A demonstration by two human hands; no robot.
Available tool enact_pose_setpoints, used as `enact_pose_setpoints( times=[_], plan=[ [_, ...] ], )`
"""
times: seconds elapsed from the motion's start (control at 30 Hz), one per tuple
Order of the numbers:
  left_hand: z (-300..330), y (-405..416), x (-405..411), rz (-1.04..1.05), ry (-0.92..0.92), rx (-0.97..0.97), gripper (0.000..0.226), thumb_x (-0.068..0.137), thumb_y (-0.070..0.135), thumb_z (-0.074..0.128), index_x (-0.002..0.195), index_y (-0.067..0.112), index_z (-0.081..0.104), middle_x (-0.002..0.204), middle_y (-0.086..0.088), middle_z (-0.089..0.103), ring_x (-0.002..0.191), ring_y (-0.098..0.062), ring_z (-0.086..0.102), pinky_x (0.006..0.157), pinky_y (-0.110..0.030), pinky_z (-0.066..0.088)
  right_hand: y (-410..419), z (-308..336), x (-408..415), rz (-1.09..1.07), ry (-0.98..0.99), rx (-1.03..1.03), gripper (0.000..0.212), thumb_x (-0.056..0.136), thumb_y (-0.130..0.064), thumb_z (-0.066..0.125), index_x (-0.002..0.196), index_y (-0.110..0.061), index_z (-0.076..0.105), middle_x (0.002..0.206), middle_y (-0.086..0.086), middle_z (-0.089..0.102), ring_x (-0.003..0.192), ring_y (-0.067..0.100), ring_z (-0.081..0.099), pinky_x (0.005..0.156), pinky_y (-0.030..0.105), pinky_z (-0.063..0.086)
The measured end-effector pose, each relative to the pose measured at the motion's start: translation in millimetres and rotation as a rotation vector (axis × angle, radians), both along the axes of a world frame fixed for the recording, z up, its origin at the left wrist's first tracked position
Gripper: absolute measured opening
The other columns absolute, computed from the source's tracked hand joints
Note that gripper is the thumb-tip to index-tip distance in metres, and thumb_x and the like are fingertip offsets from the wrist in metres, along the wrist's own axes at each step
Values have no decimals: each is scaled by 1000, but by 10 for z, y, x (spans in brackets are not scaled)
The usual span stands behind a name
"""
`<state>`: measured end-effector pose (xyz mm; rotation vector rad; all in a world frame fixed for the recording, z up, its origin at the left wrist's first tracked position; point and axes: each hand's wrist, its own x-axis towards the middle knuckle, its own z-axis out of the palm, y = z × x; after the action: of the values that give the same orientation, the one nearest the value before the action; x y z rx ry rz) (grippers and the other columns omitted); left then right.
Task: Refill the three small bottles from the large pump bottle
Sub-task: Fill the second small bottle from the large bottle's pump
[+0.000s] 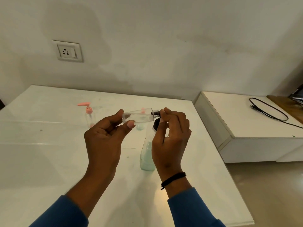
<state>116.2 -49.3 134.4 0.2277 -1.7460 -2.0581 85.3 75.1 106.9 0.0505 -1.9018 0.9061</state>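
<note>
My left hand [105, 136] grips a small clear bottle [139, 117], held sideways above the table with its neck pointing right. My right hand [170, 136] pinches the dark cap [156, 113] at that neck. Below and behind my right hand stands the large bottle [146, 154] holding pale green liquid, its dark top partly hidden by my fingers. A small clear bottle with a pink pump [89, 115] stands upright at the back left. Another small bottle with a pink top [140, 126] shows only in part behind the held bottle.
The white glossy table [49, 153] runs to the wall. A lower white ledge [246, 122] on the right carries a black cable [268, 110]. A wall socket [67, 51] sits above the table's back left.
</note>
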Motion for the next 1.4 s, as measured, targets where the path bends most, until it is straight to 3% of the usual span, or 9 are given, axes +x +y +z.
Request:
enact_pose_setpoints(
  times=[0.2,0.47,0.67,0.77,0.9,1.1,1.23,1.4],
  plan=[
    [5,22,-9,2,1,-9,41,72,33,76,112,32,70,115,6,75,103,-13,72,89,-19,55,14,38,-9,-19,-3,-1,18,96,-9,57,105,-11,73,105,-1,69,97,4,49,80,21,38],
    [1,-6,0,6,1,-4,34,74,29,77,108,33,71,112,8,75,99,-5,71,79,-7,52,-27,-2,-23,-22,11,-5,17,98,-11,58,107,-10,72,106,1,70,99,3,50,83,18,38],
    [-14,39,-7,-9,-1,-9,33,78,24,78,110,32,71,114,5,75,101,-11,72,84,-14,55,33,-17,-10,-25,20,2,19,99,-12,56,108,-9,72,108,2,69,98,8,54,81,22,39],
    [-3,9,3,-1,0,-9,37,75,27,77,111,32,72,111,3,76,102,-16,72,92,-27,56,-10,20,12,-11,14,11,23,100,-18,52,107,-9,72,107,1,69,96,13,57,79,23,40],
    [9,12,7,-15,15,-4,44,73,28,76,117,23,72,113,1,75,105,-18,72,92,-27,58,-9,83,27,-6,6,9,25,99,-18,50,105,-9,73,106,0,69,95,14,57,77,24,38],
    [1,20,10,-19,16,27,39,71,29,77,110,31,72,112,1,76,105,-20,72,91,-26,58,1,51,21,-7,-9,13,25,100,-19,50,106,-10,72,106,0,69,94,13,56,77,23,37],
    [-6,15,5,-22,19,28,45,73,28,77,117,22,72,113,-2,76,106,-24,71,97,-41,56,-4,98,12,0,-10,0,27,98,-20,49,104,-9,73,103,1,69,93,15,56,76,25,38],
    [-10,32,-1,-32,13,41,44,72,27,77,116,23,73,114,-2,75,106,-24,72,97,-41,56,38,41,7,2,4,1,23,98,-17,52,104,-9,73,105,1,69,94,14,57,76,26,39]
  ],
)
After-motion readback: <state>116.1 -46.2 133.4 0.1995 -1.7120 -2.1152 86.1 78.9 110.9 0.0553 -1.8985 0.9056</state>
